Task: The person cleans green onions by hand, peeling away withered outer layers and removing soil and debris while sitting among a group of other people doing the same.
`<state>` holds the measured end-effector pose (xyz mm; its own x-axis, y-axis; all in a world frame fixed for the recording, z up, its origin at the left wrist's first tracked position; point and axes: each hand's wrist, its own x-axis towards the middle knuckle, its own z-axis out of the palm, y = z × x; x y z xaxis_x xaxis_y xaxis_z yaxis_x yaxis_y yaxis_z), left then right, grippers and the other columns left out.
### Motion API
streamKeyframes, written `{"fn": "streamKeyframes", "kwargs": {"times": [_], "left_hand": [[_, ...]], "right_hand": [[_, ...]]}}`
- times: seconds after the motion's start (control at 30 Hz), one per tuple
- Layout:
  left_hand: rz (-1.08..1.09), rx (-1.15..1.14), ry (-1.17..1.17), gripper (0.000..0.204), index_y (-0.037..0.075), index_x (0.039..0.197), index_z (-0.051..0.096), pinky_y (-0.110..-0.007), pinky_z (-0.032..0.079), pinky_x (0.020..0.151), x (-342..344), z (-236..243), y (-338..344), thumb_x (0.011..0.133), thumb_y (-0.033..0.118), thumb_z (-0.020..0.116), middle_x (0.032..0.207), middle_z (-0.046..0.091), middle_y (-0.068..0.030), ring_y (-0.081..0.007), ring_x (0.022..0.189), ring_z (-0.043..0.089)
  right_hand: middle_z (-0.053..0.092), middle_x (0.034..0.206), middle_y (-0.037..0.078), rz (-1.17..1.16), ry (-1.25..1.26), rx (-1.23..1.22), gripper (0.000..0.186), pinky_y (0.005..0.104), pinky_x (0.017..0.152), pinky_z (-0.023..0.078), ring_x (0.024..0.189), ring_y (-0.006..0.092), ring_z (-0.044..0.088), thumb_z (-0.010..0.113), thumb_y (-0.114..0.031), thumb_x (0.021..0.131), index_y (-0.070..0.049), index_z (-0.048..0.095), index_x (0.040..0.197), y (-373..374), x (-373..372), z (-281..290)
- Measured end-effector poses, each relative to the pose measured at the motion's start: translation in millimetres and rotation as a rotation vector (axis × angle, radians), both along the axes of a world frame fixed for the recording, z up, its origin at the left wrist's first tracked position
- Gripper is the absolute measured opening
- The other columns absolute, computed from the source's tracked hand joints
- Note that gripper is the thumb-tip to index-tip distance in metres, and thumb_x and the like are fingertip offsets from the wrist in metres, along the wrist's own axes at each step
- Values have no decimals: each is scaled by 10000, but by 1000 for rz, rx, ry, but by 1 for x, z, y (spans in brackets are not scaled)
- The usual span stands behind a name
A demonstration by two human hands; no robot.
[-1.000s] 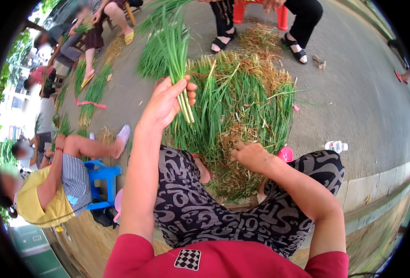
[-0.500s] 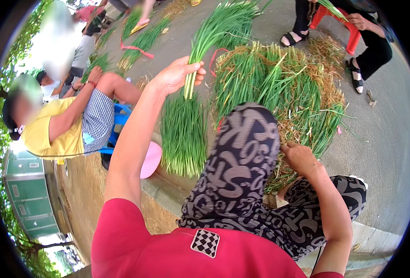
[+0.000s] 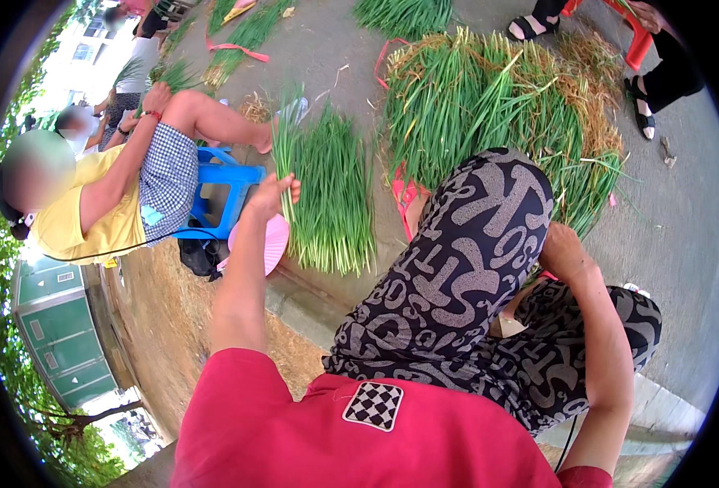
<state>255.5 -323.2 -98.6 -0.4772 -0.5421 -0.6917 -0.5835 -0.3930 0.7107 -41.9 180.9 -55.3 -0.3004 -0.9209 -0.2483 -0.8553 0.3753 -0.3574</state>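
My left hand grips a bunch of green chive-like stalks, upright at the left side of a neat pile of clean stalks on the ground. My right hand is by my raised patterned knee, its fingers hidden behind it. Beyond the knee lies a large heap of untrimmed stalks with brown, dry leaves mixed in.
A person in yellow sits at left on a blue stool by a pink round object and black bag. Across, a person's sandalled foot stands near a red stool. More stalks lie behind.
My left hand has moved left and down with the bunch, to beside the neat pile. My right hand has shifted up behind my knee, and the view has swung leftward.
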Motion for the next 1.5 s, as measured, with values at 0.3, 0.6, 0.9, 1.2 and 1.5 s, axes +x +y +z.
{"fn": "streamKeyframes", "kwargs": {"times": [0.3, 0.6, 0.9, 1.2, 1.5], "left_hand": [[115, 164, -347, 109, 46, 1046, 455, -383, 516, 570, 76, -96, 27, 958, 110, 470, 846, 605, -89, -205, 676, 585], [79, 123, -378, 140, 30, 1047, 502, -394, 493, 506, 108, -111, 35, 916, 77, 515, 842, 595, -97, -221, 656, 574], [-97, -514, -379, 516, -41, 1227, 471, -416, 469, 813, 79, -127, -21, 811, 169, 693, 1123, 571, -143, -244, 995, 560], [-410, -631, 328, 470, -4, 1304, 461, -337, 335, 1033, -236, 104, 97, 886, 173, 585, 1310, 485, -143, -224, 1228, 442], [-852, -612, 499, 368, 20, 1203, 560, -298, 406, 946, -393, 159, 227, 879, 187, 602, 1149, 599, -95, -172, 1069, 544]], "right_hand": [[597, 893, 208, -25, -76, 141, 149, 420, 747, 478, 852, 358, 597, 555, -47, 767, 17, 579, 900, -6, 1, 6], [633, 843, 160, 15, -48, 49, 139, 409, 650, 531, 777, 319, 649, 540, -70, 774, -31, 629, 874, 3, 1, -14], [670, 913, 129, -12, -54, 220, 200, 388, 707, 547, 878, 284, 666, 492, -105, 864, -58, 623, 1007, -14, 2, -6], [686, 890, 125, -40, -49, 246, 155, 396, 702, 543, 868, 288, 672, 556, -88, 793, -36, 685, 862, 4, 4, -11], [648, 902, 150, -85, 19, 84, 161, 383, 666, 544, 833, 296, 667, 579, -77, 777, -39, 639, 922, 26, 3, -6]]}}
